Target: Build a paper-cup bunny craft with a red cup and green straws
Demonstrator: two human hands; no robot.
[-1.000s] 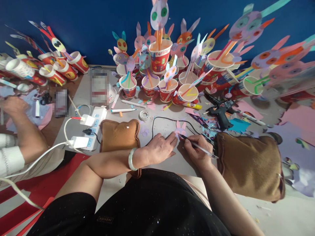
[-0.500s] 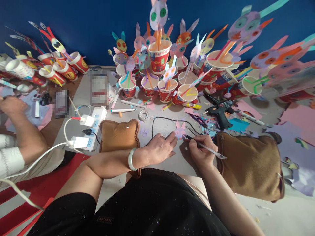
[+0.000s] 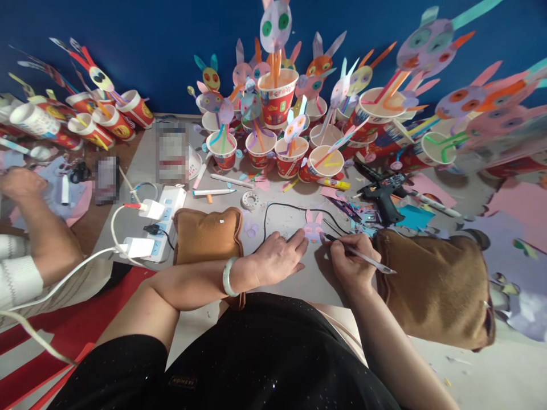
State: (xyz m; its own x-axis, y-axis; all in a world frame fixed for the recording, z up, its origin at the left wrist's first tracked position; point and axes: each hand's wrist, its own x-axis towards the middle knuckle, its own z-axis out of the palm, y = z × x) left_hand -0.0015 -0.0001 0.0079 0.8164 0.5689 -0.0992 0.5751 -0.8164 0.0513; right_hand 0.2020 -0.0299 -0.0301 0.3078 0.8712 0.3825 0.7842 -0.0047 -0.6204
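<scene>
My right hand is closed round a pen with a clear barrel and a dark tip. The tip points left, close beside a small purple paper rabbit face with pink ears that lies flat on the grey table. Whether it touches the paper I cannot tell. With fingers stretched out, my left hand lies on the table, its fingertips at the left edge of the rabbit face. A thin black cable loops round behind the paper.
Paper cups with paper animal heads crowd the back. A black glue gun lies right of centre. Brown cushions, one on the right and one on the left, flank my hands. A power strip stands left, near a co-worker's arm.
My right hand and the pen have shifted slightly to the right, so the tip sits a little farther along the rabbit face's edge. My left hand has stayed still.
</scene>
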